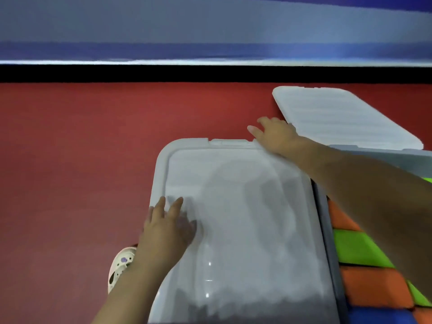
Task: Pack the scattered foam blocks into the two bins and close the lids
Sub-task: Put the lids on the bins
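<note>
A pale grey lid (238, 218) lies flat on top of the left bin and covers it. My left hand (167, 226) presses on the lid's left side with straight fingers. My right hand (274, 134) rests on the lid's far right corner, fingers spread. To the right the second bin (327, 220) stands without its lid, packed with orange (374, 288), green (360, 250) and blue (383, 318) foam blocks. Its own ribbed lid (346, 118) lies behind it, partly on the floor.
Both bins sit on a red floor (81, 160). A black strip and a blue-grey wall (210, 31) run along the back. A white shoe (120, 265) shows beside my left forearm at the bin's left.
</note>
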Motion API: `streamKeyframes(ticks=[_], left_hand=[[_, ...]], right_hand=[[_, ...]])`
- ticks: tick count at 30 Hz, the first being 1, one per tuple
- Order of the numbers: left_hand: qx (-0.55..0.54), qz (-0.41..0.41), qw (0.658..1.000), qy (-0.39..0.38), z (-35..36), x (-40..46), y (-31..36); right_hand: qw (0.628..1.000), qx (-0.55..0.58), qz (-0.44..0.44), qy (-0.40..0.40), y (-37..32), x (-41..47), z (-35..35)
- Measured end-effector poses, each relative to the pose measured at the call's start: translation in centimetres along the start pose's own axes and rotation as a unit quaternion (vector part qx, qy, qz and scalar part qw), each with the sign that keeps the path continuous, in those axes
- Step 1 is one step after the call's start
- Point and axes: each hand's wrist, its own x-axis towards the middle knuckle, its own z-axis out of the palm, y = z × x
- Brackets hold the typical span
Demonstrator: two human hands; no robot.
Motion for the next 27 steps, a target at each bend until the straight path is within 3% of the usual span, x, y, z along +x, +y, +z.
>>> streamKeyframes(ticks=[4,6,10,14,17,20,27], left_hand=[[0.062,-0.022,0.995,-0.074,2.2,1.7,-0.5],[0.102,-0.017,0.992,-0.065,2.6,1.9,-0.2],[0.078,-0.051,0.992,-0.088,2.0,1.1,0.9],[0.078,-0.067,0.989,-0.105,1.5,0.9,1.8],[0.089,-0.068,0.988,-0.106,1.6,0.8,1.8],[0.089,-0.073,0.988,-0.106,1.9,0.9,1.9],[0.061,-0.083,0.991,-0.088,2.3,1.2,2.2]], right_hand=[[0.983,0.007,0.031,-0.178,-2.5,3.7,0.5],[0.975,-0.017,0.051,-0.217,-2.8,4.3,0.6],[0.968,-0.001,0.037,-0.248,-2.8,5.4,1.3],[0.966,0.203,-0.019,-0.159,-2.1,4.8,1.7],[0.97,0.141,-0.129,-0.147,-1.1,2.8,1.8],[0.975,0.058,-0.194,-0.087,-0.5,1.1,3.3],[0.983,0.077,-0.161,0.038,-1.4,0.5,6.2]])
